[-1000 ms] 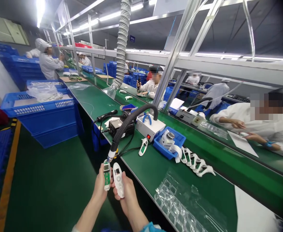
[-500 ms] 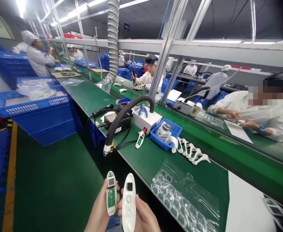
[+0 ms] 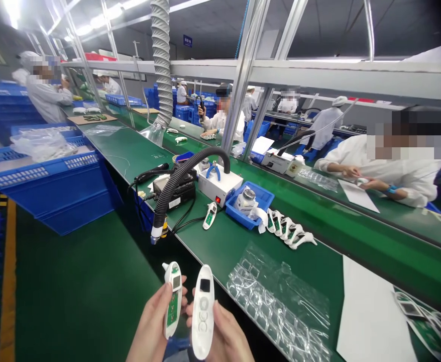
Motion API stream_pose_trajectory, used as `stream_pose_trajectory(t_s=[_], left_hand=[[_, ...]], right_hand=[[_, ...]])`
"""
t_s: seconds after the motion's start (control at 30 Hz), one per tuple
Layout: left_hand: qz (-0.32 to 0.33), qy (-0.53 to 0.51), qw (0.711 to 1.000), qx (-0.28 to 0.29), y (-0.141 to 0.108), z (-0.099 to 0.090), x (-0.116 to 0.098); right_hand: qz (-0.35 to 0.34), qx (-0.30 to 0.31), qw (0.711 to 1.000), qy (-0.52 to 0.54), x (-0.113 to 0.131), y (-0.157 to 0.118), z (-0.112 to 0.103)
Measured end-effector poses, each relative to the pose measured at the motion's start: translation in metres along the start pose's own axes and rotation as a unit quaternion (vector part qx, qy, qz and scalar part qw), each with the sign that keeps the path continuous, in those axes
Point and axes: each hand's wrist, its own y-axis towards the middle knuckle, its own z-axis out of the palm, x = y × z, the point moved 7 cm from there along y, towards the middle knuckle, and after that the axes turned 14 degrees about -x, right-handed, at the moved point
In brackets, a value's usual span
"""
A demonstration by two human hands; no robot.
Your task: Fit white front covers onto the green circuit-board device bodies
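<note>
My left hand (image 3: 156, 317) is closed round a white device half (image 3: 173, 300) that shows a green circuit board, a small grey display and a white pointed tip at its top. Beside it, my right hand (image 3: 226, 329) holds a long white cover (image 3: 203, 311) with a dark window and round button shapes facing up. The two parts are apart, side by side, in front of the bench edge. Another open device half (image 3: 209, 216) with a green board lies on the green bench (image 3: 190, 236).
A black flexible hose (image 3: 171, 193) arches from a white box (image 3: 220, 185). Right of it are a blue tray (image 3: 249, 203) and a row of white device halves (image 3: 289, 230). Clear plastic trays (image 3: 277, 306) lie near the edge. A co-worker (image 3: 386, 156) sits across the bench.
The device half in my left hand has turned, so its pointed tip now shows. The cover is slightly more upright. The camera view has shifted a little to the right.
</note>
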Motion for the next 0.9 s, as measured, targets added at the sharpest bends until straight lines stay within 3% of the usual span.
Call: stream_pose_trajectory(t_s=[0.1, 0.23, 0.4, 0.7, 0.8, 0.9], left_hand=[[0.037, 0.027, 0.999, 0.001, -0.005, 0.008, -0.003], [0.095, 0.087, 0.99, 0.055, -0.013, 0.028, -0.002], [0.152, 0.135, 0.976, 0.08, -0.019, 0.042, 0.005], [0.115, 0.139, 0.976, 0.124, -0.014, 0.053, 0.031], [0.089, 0.149, 0.974, 0.145, -0.015, 0.059, 0.037], [0.072, 0.162, 0.97, 0.168, -0.018, 0.068, 0.039]], right_hand=[[-0.072, 0.013, 0.994, -0.084, 0.006, 0.0, -0.004], [-0.153, 0.001, 0.981, -0.121, 0.009, 0.001, -0.013], [-0.182, -0.022, 0.975, -0.126, 0.006, 0.003, -0.023], [-0.235, -0.03, 0.958, -0.161, 0.015, -0.001, -0.031], [-0.27, -0.033, 0.937, -0.219, 0.022, -0.005, -0.034], [-0.311, -0.048, 0.898, -0.309, 0.039, -0.012, -0.042]])
